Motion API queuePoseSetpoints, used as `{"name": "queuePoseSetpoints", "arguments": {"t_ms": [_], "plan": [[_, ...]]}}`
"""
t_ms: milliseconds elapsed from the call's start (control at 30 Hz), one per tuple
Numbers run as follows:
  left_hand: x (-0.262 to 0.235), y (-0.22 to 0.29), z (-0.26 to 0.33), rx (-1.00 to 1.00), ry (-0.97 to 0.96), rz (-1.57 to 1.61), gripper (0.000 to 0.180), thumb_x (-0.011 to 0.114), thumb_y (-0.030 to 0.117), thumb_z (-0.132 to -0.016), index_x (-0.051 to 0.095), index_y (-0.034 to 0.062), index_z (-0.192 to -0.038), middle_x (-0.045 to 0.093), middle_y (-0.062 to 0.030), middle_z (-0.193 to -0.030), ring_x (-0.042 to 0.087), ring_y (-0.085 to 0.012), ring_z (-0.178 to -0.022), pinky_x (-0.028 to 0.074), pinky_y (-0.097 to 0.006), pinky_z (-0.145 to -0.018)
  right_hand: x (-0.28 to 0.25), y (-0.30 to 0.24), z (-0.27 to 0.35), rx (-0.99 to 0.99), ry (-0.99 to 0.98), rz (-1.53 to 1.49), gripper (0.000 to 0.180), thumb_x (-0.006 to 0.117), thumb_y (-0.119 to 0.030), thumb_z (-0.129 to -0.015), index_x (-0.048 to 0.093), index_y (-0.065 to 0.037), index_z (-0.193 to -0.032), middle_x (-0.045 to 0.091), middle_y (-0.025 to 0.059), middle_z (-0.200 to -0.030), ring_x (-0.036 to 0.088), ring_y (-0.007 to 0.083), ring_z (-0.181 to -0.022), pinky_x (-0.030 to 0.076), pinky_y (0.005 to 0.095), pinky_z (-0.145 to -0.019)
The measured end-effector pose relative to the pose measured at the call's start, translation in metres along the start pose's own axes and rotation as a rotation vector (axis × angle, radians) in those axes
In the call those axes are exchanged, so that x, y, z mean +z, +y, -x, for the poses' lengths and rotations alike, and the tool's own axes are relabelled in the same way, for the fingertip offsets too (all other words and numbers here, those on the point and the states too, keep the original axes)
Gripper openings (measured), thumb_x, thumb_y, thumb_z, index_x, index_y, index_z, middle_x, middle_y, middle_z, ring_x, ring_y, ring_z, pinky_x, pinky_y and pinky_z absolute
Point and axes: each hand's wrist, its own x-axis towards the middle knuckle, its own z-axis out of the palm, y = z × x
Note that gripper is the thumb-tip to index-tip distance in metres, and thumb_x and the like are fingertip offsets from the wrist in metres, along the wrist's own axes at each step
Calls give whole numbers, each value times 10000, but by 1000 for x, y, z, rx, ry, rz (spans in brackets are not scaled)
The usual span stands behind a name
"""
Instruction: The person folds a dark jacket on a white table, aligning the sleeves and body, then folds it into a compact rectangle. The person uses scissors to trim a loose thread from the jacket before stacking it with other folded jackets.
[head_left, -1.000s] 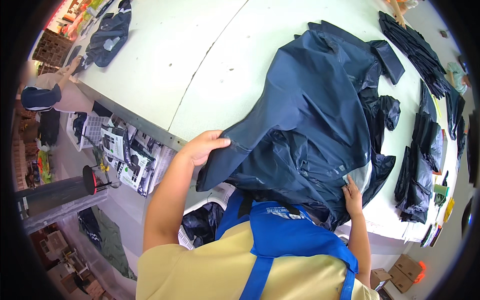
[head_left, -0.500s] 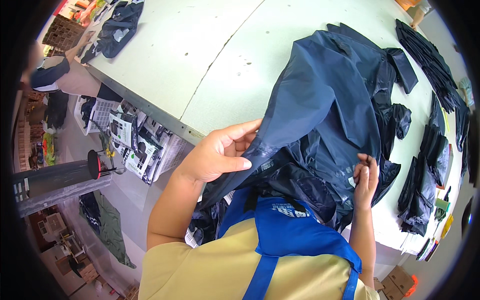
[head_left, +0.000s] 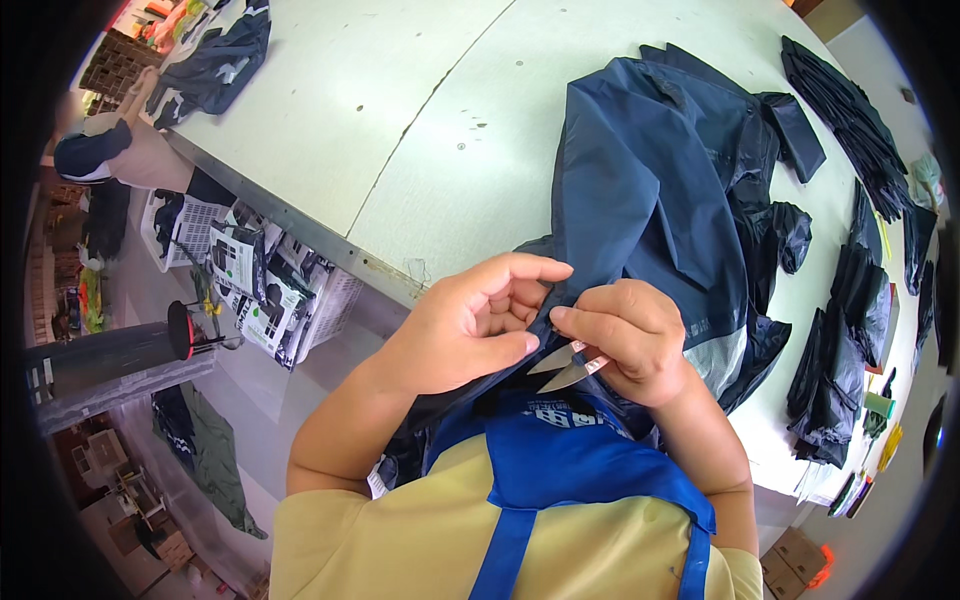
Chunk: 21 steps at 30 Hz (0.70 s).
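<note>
A dark navy garment (head_left: 640, 180) of thin, smooth fabric spreads from the table's near edge toward its middle. My left hand (head_left: 475, 325) is at its near left edge, fingers curled around the fabric and thumb stretched along it. Close beside it, my right hand (head_left: 630, 335) has thread snips (head_left: 568, 375) in its palm, with two pointed blades sticking out toward my body. The thumb and forefinger of that same hand pinch the garment's edge. Some of the fabric between the hands is hidden by my fingers.
Dark folded garments (head_left: 845, 120) lie along the right side of the pale table (head_left: 440, 170). Left of the table, white baskets (head_left: 325, 310) hold packaged goods. A person (head_left: 130, 150) stands at the far left by another dark garment (head_left: 215, 70).
My right hand has come left across the garment to meet my left hand, and snips now show in it. The garment's left edge has been drawn in toward the right.
</note>
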Motion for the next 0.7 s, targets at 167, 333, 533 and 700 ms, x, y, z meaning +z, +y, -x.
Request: {"name": "queuePoseSetpoints", "arguments": {"t_ms": [167,333,533,700], "plan": [[7,-5,-5,4,58,12,398,553,-115,-821,545,-49,-1213,626,-93,-1100,595,-143,-1043,461,-284,-935,6,2,11,378,72,-340,216,677,40,-753,630,-23,-954,596,55,-834,563,158,-736,438,244,-632],[10,-10,-5,-44,143,68,390,535,-119,-823,553,-60,-1208,631,-92,-1094,599,-127,-1026,471,-266,-919,-14,9,35,509,251,-633,340,554,-229,-934,516,27,-1155,550,41,-805,486,76,-716,387,222,-634],[12,-5,-8,-91,127,202,400,538,-114,-808,556,-63,-1205,647,-99,-1064,619,-135,-994,480,-263,-910,-19,12,42,266,127,-22,377,830,-108,-653,676,-11,-984,657,87,-827,600,208,-715,475,281,-595],[10,-9,-7,-99,78,214,384,507,-81,-846,549,-41,-1225,639,-91,-1087,605,-120,-1014,474,-258,-907,-23,13,31,128,99,18,374,826,-125,-634,690,-32,-969,659,57,-815,592,196,-704,437,300,-621]]}}
